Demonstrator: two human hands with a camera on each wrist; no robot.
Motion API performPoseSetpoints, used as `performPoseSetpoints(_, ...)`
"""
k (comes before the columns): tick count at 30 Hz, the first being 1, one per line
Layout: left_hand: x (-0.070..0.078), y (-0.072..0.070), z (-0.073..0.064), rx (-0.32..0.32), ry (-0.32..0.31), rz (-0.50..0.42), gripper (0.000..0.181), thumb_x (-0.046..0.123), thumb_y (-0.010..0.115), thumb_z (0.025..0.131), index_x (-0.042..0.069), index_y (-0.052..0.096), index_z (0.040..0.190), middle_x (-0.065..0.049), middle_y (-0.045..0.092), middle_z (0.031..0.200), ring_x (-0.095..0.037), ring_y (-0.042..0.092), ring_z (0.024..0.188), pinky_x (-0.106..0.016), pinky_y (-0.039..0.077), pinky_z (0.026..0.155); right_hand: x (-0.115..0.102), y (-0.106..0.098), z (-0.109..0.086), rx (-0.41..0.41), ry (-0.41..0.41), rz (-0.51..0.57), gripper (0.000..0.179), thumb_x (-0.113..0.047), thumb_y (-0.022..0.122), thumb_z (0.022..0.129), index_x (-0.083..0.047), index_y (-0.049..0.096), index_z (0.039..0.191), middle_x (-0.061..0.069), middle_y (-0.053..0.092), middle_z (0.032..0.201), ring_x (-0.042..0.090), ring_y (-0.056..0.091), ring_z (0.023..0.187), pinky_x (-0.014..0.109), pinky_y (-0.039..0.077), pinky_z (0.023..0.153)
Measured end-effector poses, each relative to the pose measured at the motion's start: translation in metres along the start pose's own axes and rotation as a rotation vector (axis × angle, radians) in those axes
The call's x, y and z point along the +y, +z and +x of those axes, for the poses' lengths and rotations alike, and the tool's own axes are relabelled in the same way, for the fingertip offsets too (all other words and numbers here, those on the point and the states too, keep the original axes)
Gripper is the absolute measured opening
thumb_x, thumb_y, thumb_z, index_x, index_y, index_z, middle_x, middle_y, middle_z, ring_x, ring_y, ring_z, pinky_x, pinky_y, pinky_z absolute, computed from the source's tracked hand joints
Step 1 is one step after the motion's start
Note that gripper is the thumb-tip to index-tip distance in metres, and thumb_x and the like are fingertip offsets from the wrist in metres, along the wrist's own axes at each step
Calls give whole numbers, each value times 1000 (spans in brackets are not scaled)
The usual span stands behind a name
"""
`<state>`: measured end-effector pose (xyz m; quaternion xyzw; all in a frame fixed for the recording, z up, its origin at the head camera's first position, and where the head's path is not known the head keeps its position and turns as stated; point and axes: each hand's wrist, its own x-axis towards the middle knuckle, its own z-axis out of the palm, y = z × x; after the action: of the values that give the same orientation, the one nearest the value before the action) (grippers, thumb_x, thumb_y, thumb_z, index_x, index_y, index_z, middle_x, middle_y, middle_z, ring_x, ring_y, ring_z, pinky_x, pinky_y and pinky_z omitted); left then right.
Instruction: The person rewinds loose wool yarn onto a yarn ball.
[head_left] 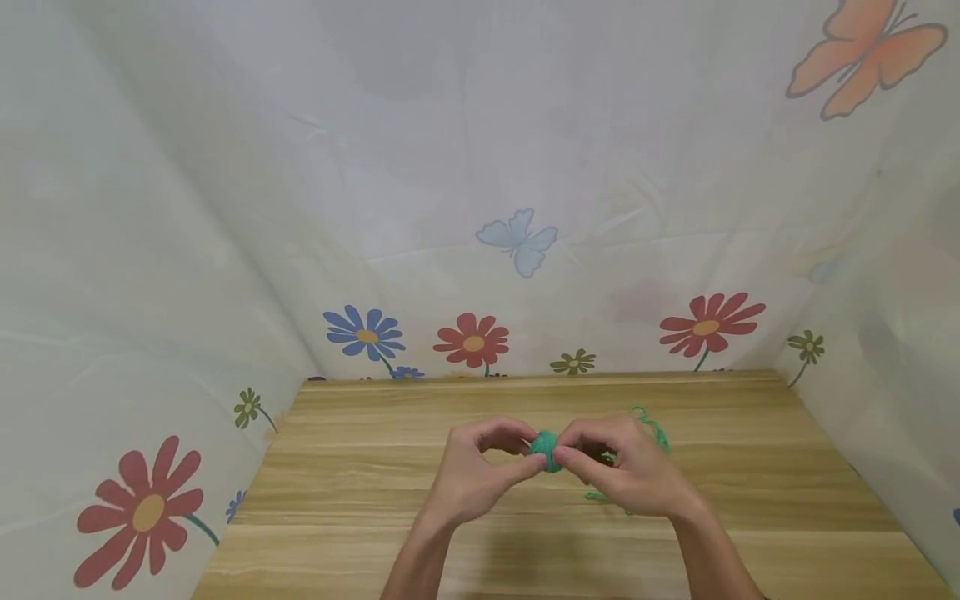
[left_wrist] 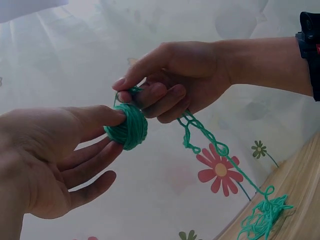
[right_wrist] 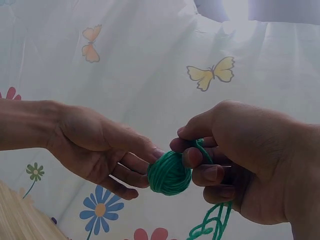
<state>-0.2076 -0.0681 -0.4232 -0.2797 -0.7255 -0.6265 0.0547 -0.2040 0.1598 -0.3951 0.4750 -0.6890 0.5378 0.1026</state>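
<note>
A small ball of green yarn (head_left: pixel 546 450) is held up above the wooden table between both hands. My left hand (head_left: pixel 475 471) pinches it between thumb and fingertips from the left. Close against its other side, my right hand (head_left: pixel 626 467) grips the yarn strand (left_wrist: pixel 136 90) between thumb and forefinger, its other fingers curled. From under the right hand hang loose loops of yarn (left_wrist: pixel 200 131), leading down to a tangled heap of yarn (left_wrist: pixel 265 217) on the table. In the head view the right hand covers much of that loose yarn.
The wooden table (head_left: pixel 360 467) has a light, striped grain. A pale curtain (head_left: pixel 420 167) printed with flowers and butterflies encloses its back and sides. A dark strap with a device (left_wrist: pixel 311 55) sits on the right wrist.
</note>
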Motion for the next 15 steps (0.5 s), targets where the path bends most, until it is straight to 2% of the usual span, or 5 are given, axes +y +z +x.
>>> performPoseSetpoints(3, 1, 1, 0, 57, -7, -11, 19, 19, 85, 86, 16, 79, 104, 1, 78, 95, -19, 71, 85, -42, 60, 86, 0, 0, 0, -31, -24, -6, 33, 20, 63, 90, -11, 72, 96, -2, 49, 64, 3, 40, 53, 14, 35, 41)
performPoseSetpoints(9, 2, 1, 1, 179, -13, -70, 21, 18, 85, 86, 13, 78, 105, -3, 79, 95, -23, 72, 84, -42, 60, 87, 4, 1, -3, -97, -29, -36, 29, 11, 66, 93, -17, 74, 99, -4, 52, 64, -3, 41, 54, 9, 39, 45)
performPoseSetpoints(15, 2, -1, 1, 236, 4, -149, 22, 10, 83, 87, 3, 75, 107, -12, 78, 95, -27, 72, 84, -39, 62, 85, 1, 2, -3, -157, -12, -24, 28, 11, 67, 93, -15, 75, 97, -3, 53, 63, -2, 40, 53, 10, 38, 44)
